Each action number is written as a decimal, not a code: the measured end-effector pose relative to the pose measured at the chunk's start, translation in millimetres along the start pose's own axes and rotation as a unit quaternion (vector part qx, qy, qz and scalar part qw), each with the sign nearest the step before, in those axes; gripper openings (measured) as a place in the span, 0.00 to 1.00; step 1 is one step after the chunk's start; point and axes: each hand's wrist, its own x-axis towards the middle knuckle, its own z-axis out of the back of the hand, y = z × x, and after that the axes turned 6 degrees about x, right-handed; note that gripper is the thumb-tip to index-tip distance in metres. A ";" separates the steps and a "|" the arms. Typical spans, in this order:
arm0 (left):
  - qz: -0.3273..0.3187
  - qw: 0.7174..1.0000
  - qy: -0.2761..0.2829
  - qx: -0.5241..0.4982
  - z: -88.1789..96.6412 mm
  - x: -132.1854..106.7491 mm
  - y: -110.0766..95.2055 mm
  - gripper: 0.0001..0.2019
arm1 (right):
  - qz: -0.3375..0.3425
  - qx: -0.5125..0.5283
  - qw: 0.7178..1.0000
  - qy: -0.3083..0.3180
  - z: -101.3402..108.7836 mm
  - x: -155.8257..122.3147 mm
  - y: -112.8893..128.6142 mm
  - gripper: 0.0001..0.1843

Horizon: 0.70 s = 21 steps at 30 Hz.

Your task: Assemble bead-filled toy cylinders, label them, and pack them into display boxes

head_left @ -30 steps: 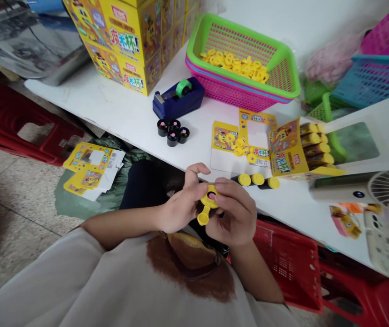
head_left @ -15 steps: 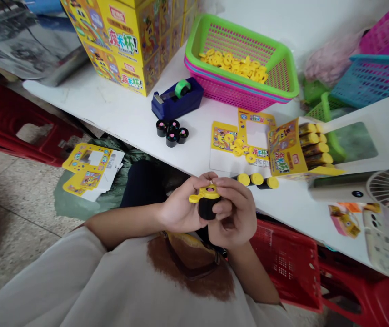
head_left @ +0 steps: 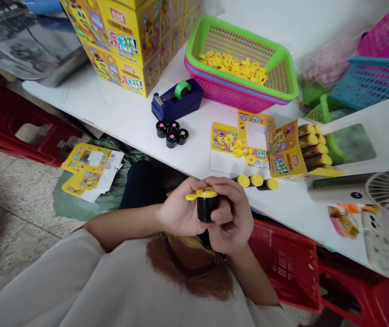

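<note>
Just above my lap, both hands close round a small black cup (head_left: 206, 210) with a yellow ring (head_left: 208, 193) on its rim. The ring's round tab sticks out toward the left. My left hand (head_left: 179, 210) wraps the cup from the left and behind. My right hand (head_left: 234, 217) grips it from the right, fingers over the ring's edge and against the cup's side. Several small black cups (head_left: 172, 138) with pink centres stand grouped on the table. Loose yellow rings (head_left: 237, 149) lie on a flat printed box blank (head_left: 217, 128).
A green basket (head_left: 285, 68) of yellow rings stands behind a blue tape dispenser (head_left: 181, 101). Stacked yellow boxes (head_left: 119, 45) rise at the back left. To the right are yellow-capped black tubes (head_left: 256, 180), an open box (head_left: 285, 154) of similar tubes, and a fan (head_left: 388, 193).
The cup has tipped a little more upright, showing more of its side and less of its top. My right fingers have shifted slightly over the ring.
</note>
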 end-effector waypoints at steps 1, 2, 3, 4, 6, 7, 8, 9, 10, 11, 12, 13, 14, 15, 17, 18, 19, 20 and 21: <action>0.000 1.000 0.012 0.010 -0.4 -0.3 1.3 0.19 | -0.006 0.018 1.000 -0.002 -0.5 -1.0 0.6 0.28; -0.001 1.000 0.018 0.013 -0.8 -0.5 2.7 0.20 | -0.008 0.033 0.999 -0.007 -1.7 -2.0 1.4 0.28; -0.002 1.000 0.017 0.010 -1.2 -0.7 4.1 0.20 | -0.007 0.042 0.999 -0.012 -3.2 -2.7 2.3 0.28; 0.000 1.000 0.011 0.003 -1.7 -0.6 5.2 0.19 | -0.005 0.042 0.999 -0.017 -5.0 -3.3 3.2 0.28; 0.009 1.000 -0.006 -0.004 -3.1 -0.4 6.2 0.17 | 0.002 0.022 0.999 -0.027 -7.8 -3.7 4.6 0.26; 0.011 1.000 -0.011 -0.001 -4.0 -0.2 6.2 0.16 | 0.004 0.012 1.000 -0.027 -8.2 -3.5 4.9 0.24; 0.009 1.000 -0.018 0.005 -4.8 -0.2 6.0 0.16 | 0.004 0.008 1.000 -0.026 -7.5 -3.1 4.8 0.23; 0.001 1.000 -0.024 0.014 -5.2 -0.5 5.7 0.16 | 0.004 0.012 1.000 -0.019 -5.7 -2.7 4.4 0.22; -0.012 0.999 -0.029 0.026 -5.0 -1.0 5.4 0.16 | 0.001 0.020 1.000 -0.010 -2.8 -2.2 3.7 0.22; -0.033 0.998 -0.039 0.044 -3.9 -2.0 5.3 0.15 | -0.007 0.030 1.000 0.004 0.9 -1.8 3.0 0.22; -0.062 0.994 -0.051 0.075 -1.8 -3.3 5.4 0.13 | -0.019 0.038 0.999 0.018 5.1 -1.7 2.2 0.23; -0.096 0.986 -0.054 0.122 1.6 -4.8 5.5 0.13 | -0.029 0.047 0.998 0.026 9.3 -1.7 1.4 0.25; -0.135 0.971 -0.047 0.190 6.0 -6.4 5.7 0.13 | -0.034 0.056 0.997 0.029 13.2 -2.0 0.7 0.27; -0.181 0.945 -0.030 0.272 11.2 -8.1 5.6 0.14 | -0.032 0.067 0.997 0.023 16.2 -2.5 0.0 0.27; -0.272 0.857 0.019 0.437 22.5 -10.8 4.3 0.15 | -0.020 0.095 0.995 0.003 19.2 -3.8 -1.3 0.22; -0.311 0.805 0.045 0.502 27.7 -11.8 2.6 0.16 | -0.019 0.114 0.993 -0.010 19.1 -4.6 -1.9 0.19; -0.341 0.758 0.058 0.553 31.9 -12.5 0.2 0.17 | -0.032 0.136 0.990 -0.021 18.2 -5.4 -2.6 0.19; -0.354 0.723 0.055 0.590 34.9 -12.8 -3.0 0.18 | -0.062 0.164 0.984 -0.025 16.6 -6.4 -3.1 0.21; -0.343 0.708 0.036 0.617 36.6 -12.8 -6.8 0.18 | -0.104 0.200 0.974 -0.023 14.9 -7.4 -3.6 0.25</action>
